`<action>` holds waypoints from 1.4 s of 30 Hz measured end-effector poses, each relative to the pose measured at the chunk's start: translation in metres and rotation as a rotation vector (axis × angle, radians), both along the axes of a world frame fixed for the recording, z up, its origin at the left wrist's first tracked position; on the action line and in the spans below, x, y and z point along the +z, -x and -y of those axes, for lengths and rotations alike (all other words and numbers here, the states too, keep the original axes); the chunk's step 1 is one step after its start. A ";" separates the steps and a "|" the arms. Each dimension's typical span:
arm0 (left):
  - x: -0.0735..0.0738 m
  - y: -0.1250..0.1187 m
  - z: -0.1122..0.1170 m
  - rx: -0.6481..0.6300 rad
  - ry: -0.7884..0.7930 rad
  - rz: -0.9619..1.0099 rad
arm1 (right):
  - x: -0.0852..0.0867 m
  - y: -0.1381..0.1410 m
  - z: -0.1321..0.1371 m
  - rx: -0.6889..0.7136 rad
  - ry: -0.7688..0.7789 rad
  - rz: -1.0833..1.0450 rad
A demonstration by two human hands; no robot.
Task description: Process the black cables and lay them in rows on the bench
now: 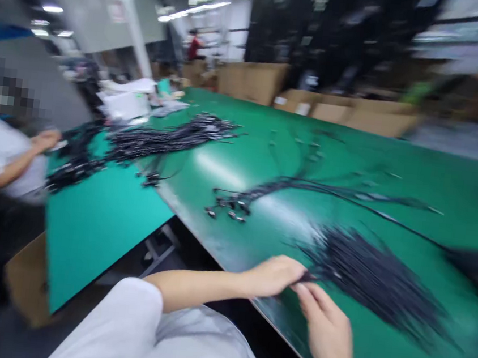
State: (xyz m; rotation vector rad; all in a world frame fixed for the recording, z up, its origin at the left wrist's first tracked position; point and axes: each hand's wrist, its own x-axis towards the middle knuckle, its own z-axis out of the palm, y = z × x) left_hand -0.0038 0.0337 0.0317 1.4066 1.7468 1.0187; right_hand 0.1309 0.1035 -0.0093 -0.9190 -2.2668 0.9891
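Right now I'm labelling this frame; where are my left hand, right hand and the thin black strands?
Left hand (275, 275), head view: its back.
Right hand (332, 325), head view: its back.
Thin black strands (373, 280), head view: mid-bundle.

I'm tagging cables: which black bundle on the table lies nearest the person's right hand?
The dense, brush-like bundle just beyond the right hand. The thin, splayed bundle lies farther off; the long pile farther still, toward the upper left.

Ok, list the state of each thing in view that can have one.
Dark piece: held between both hands, too blurred to identify
Left hand: closed on the dark piece
Right hand: fingers pinched at the dark piece
Black strand bundle: lying on the green table, loosely fanned
Cable group: spread, ends splayed
Far cable pile: heaped lengthwise
Ceiling light: lit
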 end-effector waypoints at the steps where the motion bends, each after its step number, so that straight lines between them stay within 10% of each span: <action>1: 0.001 -0.004 0.003 -0.040 -0.075 -0.039 | 0.004 -0.011 0.004 -0.043 0.119 -0.006; 6: -0.008 -0.018 0.004 -0.435 -0.050 -0.015 | 0.019 -0.051 0.004 -0.106 0.093 -0.005; 13: -0.019 -0.041 -0.029 -0.259 0.277 0.402 | 0.029 -0.069 0.043 -0.038 -0.516 0.123; 19: -0.012 -0.042 -0.020 -0.292 -0.020 0.326 | 0.023 -0.082 0.025 -0.166 -0.463 0.268; 25: -0.034 -0.069 -0.015 -0.277 0.265 0.481 | 0.030 -0.085 0.016 -0.273 -0.527 0.232; 35: -0.012 -0.060 -0.006 -0.239 0.295 0.947 | 0.024 -0.086 0.029 -0.153 -0.133 -0.148; 42: -0.004 -0.069 -0.013 -0.140 0.295 0.961 | 0.029 -0.088 0.033 -0.192 -0.399 0.136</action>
